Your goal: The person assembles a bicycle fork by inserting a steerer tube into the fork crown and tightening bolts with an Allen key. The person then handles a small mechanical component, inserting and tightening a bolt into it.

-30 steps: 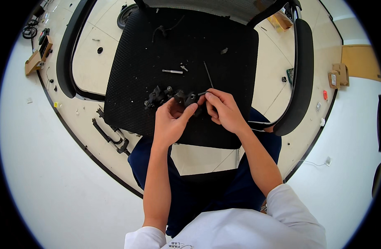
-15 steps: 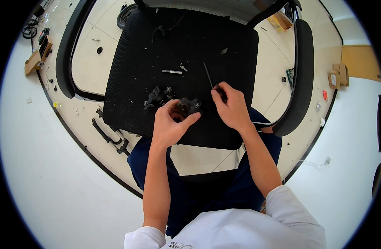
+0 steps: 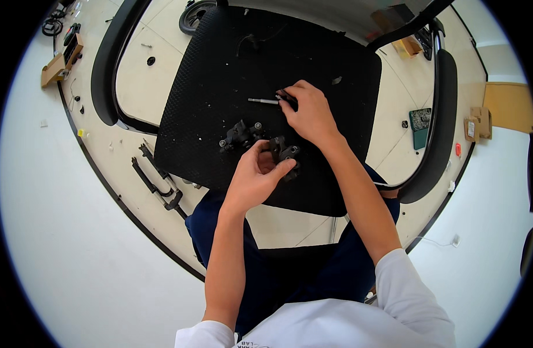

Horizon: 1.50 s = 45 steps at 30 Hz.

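My left hand point(image 3: 255, 178) grips a black brake caliper point(image 3: 285, 152), holding it just above the front part of the chair seat. A second black brake caliper point(image 3: 241, 134) lies on the seat beyond my left fingers, its round metal ends showing. Farther up, my right hand point(image 3: 307, 110) is closed with fingertips pinched around a dark tool point(image 3: 288, 95), mostly hidden by the fingers. A slim silver rod point(image 3: 262, 101) lies on the seat, one end right at those fingertips. I cannot tell whether they touch it.
The black chair seat point(image 3: 202, 87) has armrests on the left point(image 3: 107, 75) and right point(image 3: 446, 116). Black cable-like bits point(image 3: 252, 42) lie toward its back. On the floor are a bicycle fork point(image 3: 156, 180), a wheel point(image 3: 194, 17), a green case point(image 3: 420, 127) and cardboard boxes point(image 3: 478, 124).
My right hand has moved up and left to the silver rod, and the tool's long shaft no longer shows. The left hand still holds its caliper, now tilted differently. The view has shifted.
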Available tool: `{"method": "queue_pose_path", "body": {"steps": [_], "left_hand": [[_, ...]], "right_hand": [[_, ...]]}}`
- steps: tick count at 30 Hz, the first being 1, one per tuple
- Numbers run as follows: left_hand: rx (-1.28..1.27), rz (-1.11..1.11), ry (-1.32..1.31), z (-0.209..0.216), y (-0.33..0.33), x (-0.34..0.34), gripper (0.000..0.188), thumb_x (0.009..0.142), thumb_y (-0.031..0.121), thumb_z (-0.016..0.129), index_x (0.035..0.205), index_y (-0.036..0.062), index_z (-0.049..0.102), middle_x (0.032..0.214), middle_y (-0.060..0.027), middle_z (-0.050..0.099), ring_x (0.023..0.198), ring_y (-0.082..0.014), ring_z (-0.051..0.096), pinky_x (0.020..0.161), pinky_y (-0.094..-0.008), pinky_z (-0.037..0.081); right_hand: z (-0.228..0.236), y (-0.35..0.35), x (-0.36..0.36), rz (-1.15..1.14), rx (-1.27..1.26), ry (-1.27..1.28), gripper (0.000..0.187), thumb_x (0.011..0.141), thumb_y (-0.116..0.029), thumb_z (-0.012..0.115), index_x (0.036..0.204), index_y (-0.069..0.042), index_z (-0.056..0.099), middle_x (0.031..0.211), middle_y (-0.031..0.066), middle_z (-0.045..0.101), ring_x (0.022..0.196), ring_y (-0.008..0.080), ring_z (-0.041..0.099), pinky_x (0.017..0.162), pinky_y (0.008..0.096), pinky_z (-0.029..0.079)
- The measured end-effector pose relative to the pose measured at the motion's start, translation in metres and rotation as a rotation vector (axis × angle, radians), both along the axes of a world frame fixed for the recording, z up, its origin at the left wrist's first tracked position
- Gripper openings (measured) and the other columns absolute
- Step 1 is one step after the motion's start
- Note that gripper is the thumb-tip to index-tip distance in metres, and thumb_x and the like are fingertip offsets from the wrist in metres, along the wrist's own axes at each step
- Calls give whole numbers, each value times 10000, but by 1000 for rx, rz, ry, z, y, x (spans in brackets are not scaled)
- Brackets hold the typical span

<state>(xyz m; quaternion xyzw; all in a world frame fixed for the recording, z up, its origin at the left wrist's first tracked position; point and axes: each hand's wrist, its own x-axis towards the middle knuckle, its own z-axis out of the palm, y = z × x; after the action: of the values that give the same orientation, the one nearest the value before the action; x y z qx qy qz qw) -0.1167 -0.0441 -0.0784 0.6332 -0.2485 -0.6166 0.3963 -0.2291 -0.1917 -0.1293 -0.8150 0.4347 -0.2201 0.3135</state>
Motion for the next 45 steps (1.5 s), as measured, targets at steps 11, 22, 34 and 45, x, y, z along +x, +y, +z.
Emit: {"method": "queue_pose_path", "body": {"steps": [11,22,34,45], "left_hand": [[-21,53,-71,-17,-2,-2,427,968,126,616,1358,-39,556,932,-31,671,780,-69,552,724,-233,463],[-60,60,-185,-16,-9,-2,468,961,-10,524,1423,-62,472,1198,-136,669,1059,-146,634,949,-297,490],[-123,271,312,-18,-42,5,377,981,-26,452,1350,-13,531,1130,-158,656,1081,-208,654,961,-353,549],[-122,246,258,-14,-45,8,405,976,-15,488,1381,-16,508,1155,-166,662,1090,-236,664,984,-374,543]], "right_hand": [[45,43,-38,-147,500,-243,161,816,-94,742,939,-15,672,802,11,682,638,26,550,539,180,369],[27,38,-57,-336,571,-448,134,828,-119,739,905,-18,697,798,6,684,631,30,483,565,203,361],[30,42,-49,-334,613,-490,153,857,-117,745,963,-8,725,838,6,703,620,8,479,542,186,337],[34,43,-43,-271,652,-544,159,865,-82,748,998,1,724,835,7,700,550,-14,385,505,167,300]]}}
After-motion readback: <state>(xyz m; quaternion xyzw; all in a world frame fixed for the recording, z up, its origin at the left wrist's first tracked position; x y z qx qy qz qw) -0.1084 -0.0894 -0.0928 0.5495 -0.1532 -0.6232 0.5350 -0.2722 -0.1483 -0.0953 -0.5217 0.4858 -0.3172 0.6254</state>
